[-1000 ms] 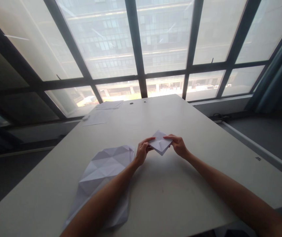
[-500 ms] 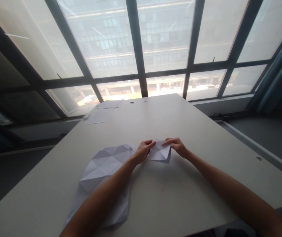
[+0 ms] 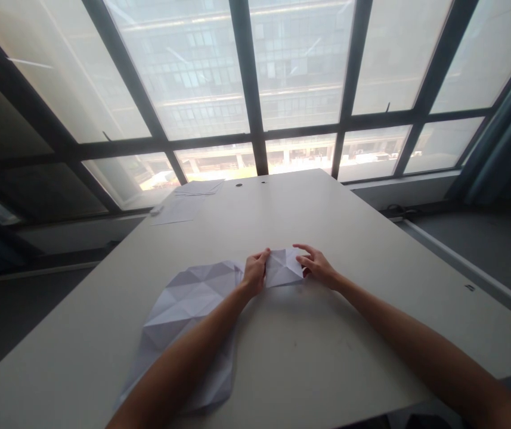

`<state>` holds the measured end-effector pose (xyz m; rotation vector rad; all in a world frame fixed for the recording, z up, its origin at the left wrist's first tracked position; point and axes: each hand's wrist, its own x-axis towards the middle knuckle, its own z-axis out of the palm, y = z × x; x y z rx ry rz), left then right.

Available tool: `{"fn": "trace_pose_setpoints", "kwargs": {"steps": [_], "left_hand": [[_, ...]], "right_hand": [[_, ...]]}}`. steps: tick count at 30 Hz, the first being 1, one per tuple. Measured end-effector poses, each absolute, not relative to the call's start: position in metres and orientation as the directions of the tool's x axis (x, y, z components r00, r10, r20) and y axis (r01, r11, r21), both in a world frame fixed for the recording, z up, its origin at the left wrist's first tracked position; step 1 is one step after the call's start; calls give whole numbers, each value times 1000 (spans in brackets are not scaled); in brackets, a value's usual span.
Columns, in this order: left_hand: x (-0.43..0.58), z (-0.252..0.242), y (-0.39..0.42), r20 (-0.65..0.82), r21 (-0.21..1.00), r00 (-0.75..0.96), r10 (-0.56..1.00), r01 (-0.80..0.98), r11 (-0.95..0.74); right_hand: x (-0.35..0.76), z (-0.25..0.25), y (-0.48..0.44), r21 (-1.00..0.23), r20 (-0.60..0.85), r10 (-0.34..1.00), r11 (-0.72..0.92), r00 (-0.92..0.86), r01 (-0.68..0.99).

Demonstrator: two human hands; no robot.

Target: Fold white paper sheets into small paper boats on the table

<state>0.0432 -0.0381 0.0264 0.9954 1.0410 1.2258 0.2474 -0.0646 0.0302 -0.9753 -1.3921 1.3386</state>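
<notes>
The person's left hand (image 3: 255, 273) sits on the left end of a small folded piece of white paper (image 3: 284, 268), its fingers curled over the paper and its thumb out of sight, so the pinch can only be read from the fingers pressing down. The right hand (image 3: 318, 267) is at the paper's right corner, with its fingers spread and the fingertips (image 3: 299, 260) at or just over that corner; whether they are gripping or only touching is hard to tell from this angle. The folded piece lies low on the tabletop, near the middle of the table (image 3: 327, 357) and toward the near side, with its left part hidden under the left fingers. Just left of the left hand lies a much larger white paper sheet (image 3: 188, 304), creased into many triangular facets, its surface raised and uneven. The left forearm (image 3: 183, 351) crosses over this sheet and hides much of its lower middle, so its full outline cannot be seen. The right forearm (image 3: 416, 339) runs off toward the lower right corner of the view, and the near edge of the tabletop is cut off by the frame. At the far left corner of the tabletop lie a small stack of papers (image 3: 199, 188) and a loose sheet (image 3: 177, 211), too small and pale for any marks on them to be made out.
</notes>
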Motion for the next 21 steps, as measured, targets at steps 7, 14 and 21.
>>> {"fn": "trace_pose_setpoints", "kwargs": {"steps": [7,14,21], "left_hand": [[43,36,-46,-113,983,95,989,-135,126],[38,31,-40,77,996,53,996,-39,-75],[35,28,-47,561,651,330,759,391,-651]], "right_hand": [[252,37,-70,-998,54,940,47,-336,-29],[252,32,-67,-998,65,956,64,-286,-14],[252,20,-56,-999,-42,999,-42,9,7]]}}
